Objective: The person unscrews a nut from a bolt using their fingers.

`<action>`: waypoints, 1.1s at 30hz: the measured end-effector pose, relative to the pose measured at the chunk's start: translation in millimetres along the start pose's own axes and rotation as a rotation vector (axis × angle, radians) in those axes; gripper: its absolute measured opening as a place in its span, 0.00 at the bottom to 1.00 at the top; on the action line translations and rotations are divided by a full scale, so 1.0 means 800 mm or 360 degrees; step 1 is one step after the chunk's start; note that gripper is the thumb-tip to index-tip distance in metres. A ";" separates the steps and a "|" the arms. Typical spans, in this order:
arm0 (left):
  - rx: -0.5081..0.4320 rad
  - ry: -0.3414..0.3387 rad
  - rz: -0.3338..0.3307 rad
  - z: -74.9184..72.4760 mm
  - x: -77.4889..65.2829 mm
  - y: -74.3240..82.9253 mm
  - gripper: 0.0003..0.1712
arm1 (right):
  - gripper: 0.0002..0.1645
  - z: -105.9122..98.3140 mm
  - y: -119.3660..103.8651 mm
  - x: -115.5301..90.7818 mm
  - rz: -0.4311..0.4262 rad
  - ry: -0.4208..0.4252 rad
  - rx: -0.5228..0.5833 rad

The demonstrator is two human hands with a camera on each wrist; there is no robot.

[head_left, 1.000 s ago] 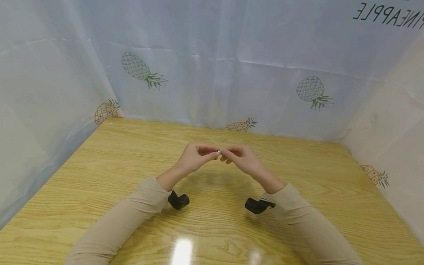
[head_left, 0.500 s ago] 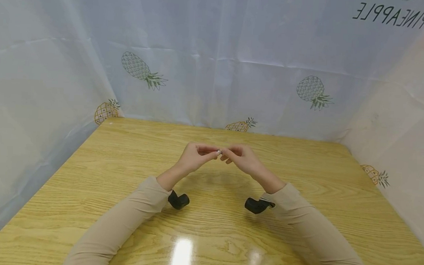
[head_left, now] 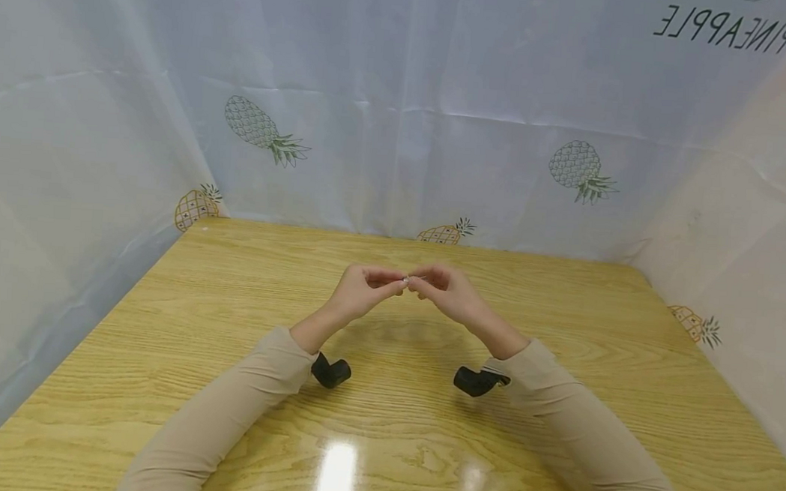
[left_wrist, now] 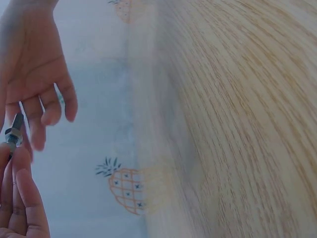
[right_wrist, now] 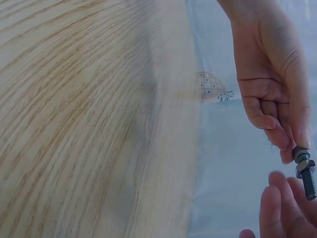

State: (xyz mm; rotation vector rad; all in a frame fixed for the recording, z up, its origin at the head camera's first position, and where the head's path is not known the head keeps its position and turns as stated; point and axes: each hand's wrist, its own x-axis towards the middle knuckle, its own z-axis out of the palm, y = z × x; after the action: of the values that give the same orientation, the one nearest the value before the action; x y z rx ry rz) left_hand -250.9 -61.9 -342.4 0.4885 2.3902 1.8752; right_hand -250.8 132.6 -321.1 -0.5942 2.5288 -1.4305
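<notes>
My left hand (head_left: pixel 358 291) pinches a small metal bolt (right_wrist: pixel 309 186) by its head end, between thumb and fingers. A hex nut (right_wrist: pixel 304 168) sits partway along the thread, and ring shapes like washers (right_wrist: pixel 300 153) lie between nut and head. The free threaded end points toward my right hand (head_left: pixel 449 292). In the left wrist view the fingers (left_wrist: pixel 34 116) of the right hand are fairly straight around the bolt's tip, apart from the nut; its thumb is mostly cut off. Both hands are raised above the table. The head view shows the bolt only as a tiny glint.
A wood-grain table (head_left: pixel 395 426) lies beneath. Pale curtains (head_left: pixel 398 163) printed with pineapples stand behind and at both sides. Black curved mounts (head_left: pixel 333 372) stick out under the sleeve cuffs (head_left: pixel 292 356).
My right hand's fingers have shifted slightly at the bolt, the index finger rising and the lower fingers moving up and left. My left hand stays still.
</notes>
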 end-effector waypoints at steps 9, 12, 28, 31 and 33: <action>-0.0004 0.0000 -0.0023 -0.001 0.001 -0.002 0.15 | 0.18 0.001 0.000 -0.001 0.0005 0.0020 -0.0051; -0.0019 -0.0001 -0.0022 -0.001 0.000 -0.001 0.15 | 0.20 0.002 -0.002 -0.001 0.0003 0.0067 -0.0061; -0.0016 0.0012 -0.0038 0.000 -0.001 0.002 0.15 | 0.20 0.002 0.000 -0.001 0.0001 0.0084 -0.0049; -0.0018 0.0012 -0.0035 -0.001 -0.001 0.002 0.15 | 0.22 0.002 -0.001 -0.001 -0.0004 0.0091 -0.0044; -0.0006 0.0012 -0.0033 -0.001 -0.001 0.002 0.16 | 0.22 0.002 -0.001 0.000 0.0004 0.0067 -0.0028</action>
State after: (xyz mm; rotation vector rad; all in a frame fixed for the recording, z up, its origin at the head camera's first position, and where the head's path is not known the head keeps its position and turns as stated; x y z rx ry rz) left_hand -249.8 -62.4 -341.3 0.4556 2.3862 1.8763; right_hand -250.2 130.8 -321.5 -0.5694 2.5759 -1.4362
